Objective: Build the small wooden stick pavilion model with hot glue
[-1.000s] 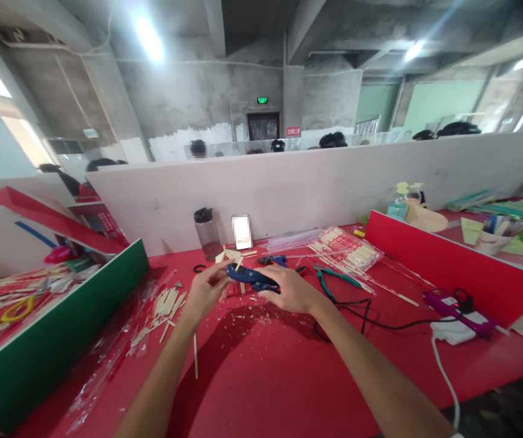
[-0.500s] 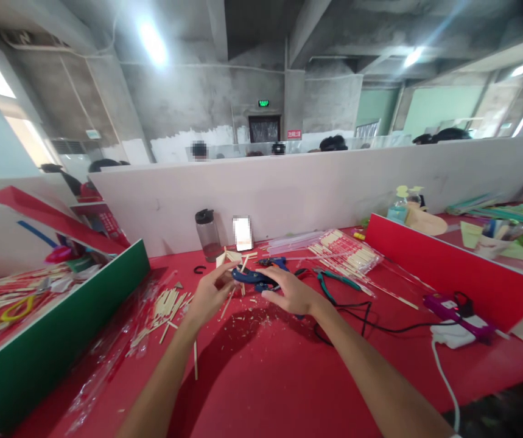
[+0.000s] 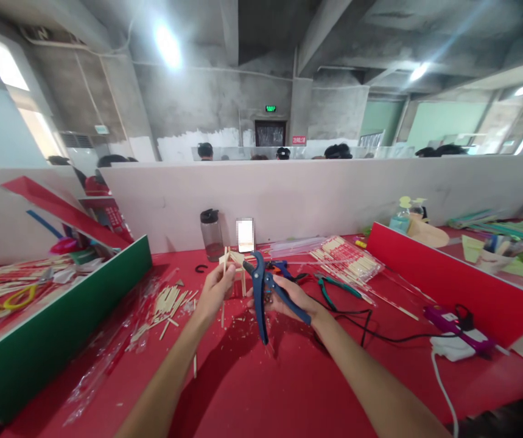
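Note:
My left hand is closed on a thin wooden stick that points upward from its fingers. In my right hand is a dark blue cutter, its two handles spread apart and its jaws up. The cutter's head is a little to the right of my left fingertips. A small wooden stick structure stands behind and between the hands, partly hidden by them. Small wood chips lie on the red table below. Cut sticks are piled left of my left hand.
Behind stand a bottle and a bright phone. Green-handled pliers, bagged sticks and a purple power strip lie to the right. A green board and a red board flank the work area.
The cutter has turned from lying level to upright with its handles spread. My left hand now holds a stick upright, slightly apart from the cutter. The view has shifted slightly.

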Motion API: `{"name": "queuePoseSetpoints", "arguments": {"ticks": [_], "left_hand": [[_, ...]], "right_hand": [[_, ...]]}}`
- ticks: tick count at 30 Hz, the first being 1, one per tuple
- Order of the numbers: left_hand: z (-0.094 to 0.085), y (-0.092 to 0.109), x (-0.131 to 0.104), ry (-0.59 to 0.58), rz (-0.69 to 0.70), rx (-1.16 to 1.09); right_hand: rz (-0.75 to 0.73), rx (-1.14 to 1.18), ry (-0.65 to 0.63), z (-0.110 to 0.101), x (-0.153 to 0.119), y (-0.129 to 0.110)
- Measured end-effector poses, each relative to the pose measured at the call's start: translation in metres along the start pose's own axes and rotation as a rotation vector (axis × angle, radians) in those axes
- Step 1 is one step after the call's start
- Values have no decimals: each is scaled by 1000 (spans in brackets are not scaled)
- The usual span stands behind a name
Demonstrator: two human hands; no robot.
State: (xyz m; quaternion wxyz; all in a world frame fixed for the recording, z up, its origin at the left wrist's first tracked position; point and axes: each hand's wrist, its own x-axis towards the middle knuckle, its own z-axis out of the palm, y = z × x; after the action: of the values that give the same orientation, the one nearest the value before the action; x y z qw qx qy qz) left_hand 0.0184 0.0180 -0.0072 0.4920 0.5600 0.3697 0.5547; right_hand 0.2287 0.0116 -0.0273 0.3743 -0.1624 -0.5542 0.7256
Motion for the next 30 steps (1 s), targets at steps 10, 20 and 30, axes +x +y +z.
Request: {"name": "queuePoseSetpoints", "arguments": {"ticks": [10, 20, 30], "left_hand": [[10, -3, -5, -26, -45, 114], [6, 12, -4, 317, 153, 379], [11, 7, -12, 488, 272, 532]], "right_hand": [[115, 14, -8, 3, 1, 10], [-131, -610, 375, 16, 13, 12], [-141, -1269, 522, 64, 14, 42]]}}
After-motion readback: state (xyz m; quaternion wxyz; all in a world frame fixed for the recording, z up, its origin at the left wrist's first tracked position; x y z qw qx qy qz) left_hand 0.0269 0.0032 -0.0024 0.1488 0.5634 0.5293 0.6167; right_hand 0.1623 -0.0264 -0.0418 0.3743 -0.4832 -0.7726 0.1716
